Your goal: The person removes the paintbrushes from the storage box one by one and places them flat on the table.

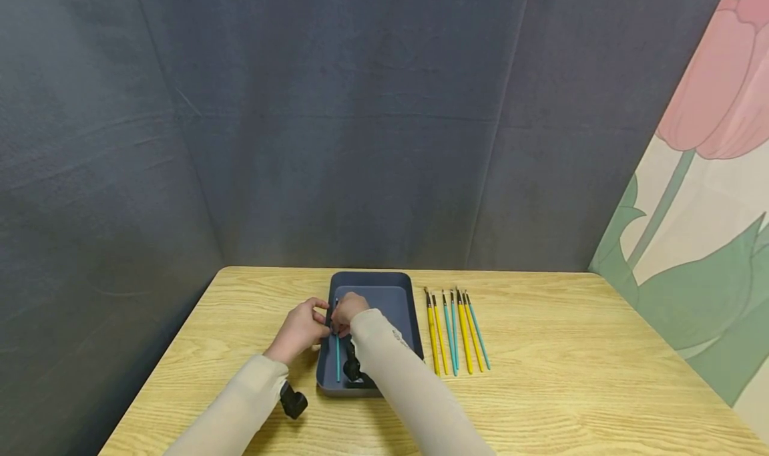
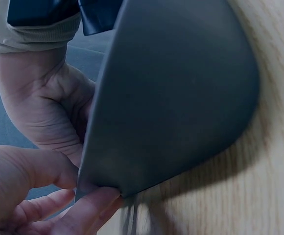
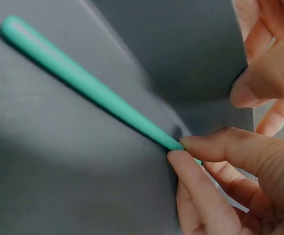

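Observation:
A dark grey rectangular tray (image 1: 384, 302) sits on the table. My left hand (image 1: 302, 330) grips its left wall, with the thumb over the rim and fingers outside, as the right wrist view shows. Inside the tray, my right hand (image 1: 350, 311) pinches a slim teal-handled paintbrush (image 3: 88, 83) between thumb and fingertips. The brush lies lengthwise along the tray's left side, its thick handle end towards me. Fingers hide part of its far half. In the left wrist view, the tray's outer wall (image 2: 176, 98) fills the middle.
To the right of the tray, several yellow-handled and teal-handled paintbrushes (image 1: 456, 332) lie in a row, dark tips pointing away. The wooden table (image 1: 571, 362) ends at a dark cloth backdrop (image 1: 360, 142). A tulip-painted panel (image 1: 691, 209) stands at the right.

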Available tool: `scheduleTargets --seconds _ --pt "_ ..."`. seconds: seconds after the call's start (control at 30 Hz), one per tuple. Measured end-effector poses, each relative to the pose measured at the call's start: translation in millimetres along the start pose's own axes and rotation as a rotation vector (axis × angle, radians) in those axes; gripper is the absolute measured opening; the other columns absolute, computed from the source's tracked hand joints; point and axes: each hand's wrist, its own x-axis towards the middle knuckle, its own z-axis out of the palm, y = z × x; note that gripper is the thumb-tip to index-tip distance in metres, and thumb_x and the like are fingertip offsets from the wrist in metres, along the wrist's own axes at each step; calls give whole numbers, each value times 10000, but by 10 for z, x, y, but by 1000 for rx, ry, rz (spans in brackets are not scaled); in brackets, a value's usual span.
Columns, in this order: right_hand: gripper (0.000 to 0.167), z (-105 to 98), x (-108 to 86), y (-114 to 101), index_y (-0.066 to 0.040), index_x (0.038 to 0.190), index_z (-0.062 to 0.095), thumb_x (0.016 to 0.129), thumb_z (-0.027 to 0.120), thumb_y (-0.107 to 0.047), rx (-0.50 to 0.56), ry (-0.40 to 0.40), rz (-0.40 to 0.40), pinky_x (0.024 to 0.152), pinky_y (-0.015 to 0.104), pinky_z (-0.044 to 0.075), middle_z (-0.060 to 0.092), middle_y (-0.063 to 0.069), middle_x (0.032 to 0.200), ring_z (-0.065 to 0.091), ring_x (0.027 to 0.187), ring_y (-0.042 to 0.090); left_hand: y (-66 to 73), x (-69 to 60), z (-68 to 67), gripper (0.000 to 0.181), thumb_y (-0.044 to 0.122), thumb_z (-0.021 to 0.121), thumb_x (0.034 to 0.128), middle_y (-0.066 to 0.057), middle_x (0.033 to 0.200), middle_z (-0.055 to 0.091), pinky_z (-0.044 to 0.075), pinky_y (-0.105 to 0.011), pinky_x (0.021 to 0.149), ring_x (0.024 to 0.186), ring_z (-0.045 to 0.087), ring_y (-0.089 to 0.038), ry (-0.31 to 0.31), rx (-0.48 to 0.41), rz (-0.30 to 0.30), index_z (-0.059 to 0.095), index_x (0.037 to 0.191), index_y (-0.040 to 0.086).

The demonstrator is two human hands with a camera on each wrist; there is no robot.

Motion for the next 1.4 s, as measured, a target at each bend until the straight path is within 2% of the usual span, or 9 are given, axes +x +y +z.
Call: scheduleTargets --seconds 0.17,0.33,0.43,0.53,0.8,0.93,1.07,1.23,1.4 --pt "165 -8 -5 -14 -7 705 688 686 730 152 10 0 8 504 273 557 642 70 651 664 537 206 0 0 -3 511 -65 655 754 -148 946 595 556 -322 608 732 597 -204 -5 -2 -3 548 1252 -18" --pt "161 13 101 -1 21 751 701 682 722 165 23 -38 28 517 293 566 687 98 728 693 575 247 -9 -1 -14 512 -64 654 764 -152 958 595 556 -326 616 744 600 -210 -5 -10 -10 541 1262 -20" --pt "169 19 168 29 28 760 700 677 713 175 68 -74 40 507 298 563 687 111 737 687 564 251 -12 -3 -16 509 -66 651 763 -148 949 599 553 -321 609 737 601 -205 -4 -9 -12 543 1258 -20" --pt "172 -12 149 38 32 779 704 690 696 179 131 -87 51 541 310 575 681 128 743 689 588 252 -15 -2 -14 508 -68 648 753 -140 929 603 550 -315 598 718 600 -195 1 -5 -12 550 1249 -19" --pt "184 -165 -51 50 55 892 692 758 642 170 256 -109 23 674 331 594 614 90 740 607 604 178 -14 4 0 510 -57 654 741 -138 917 635 563 -323 608 703 623 -178 3 -13 -2 554 1240 -16" --pt "209 -248 -56 100 70 994 680 799 637 131 311 -143 13 732 346 591 582 82 749 580 635 166 -2 6 11 506 -49 661 744 -130 905 638 562 -321 607 699 626 -177 1 -16 -2 554 1238 -18" --pt "231 -352 -44 158 83 1035 663 810 630 118 368 -194 -6 747 351 589 579 79 744 568 652 160 1 4 17 515 -55 657 737 -140 911 637 561 -318 603 699 624 -183 4 -16 2 554 1240 -21" --pt "302 -515 -51 206 85 1119 638 820 617 112 418 -249 -33 770 355 585 663 156 892 614 697 160 1 -2 18 529 -65 645 716 -154 931 632 556 -311 595 698 615 -183 7 -15 11 559 1236 -21" --pt "329 -683 -97 246 67 1190 607 861 613 57 427 -294 -87 855 393 561 661 169 1004 643 776 163 0 1 21 529 -65 651 711 -148 931 613 553 -312 593 700 606 -189 9 -7 10 560 1231 -20"
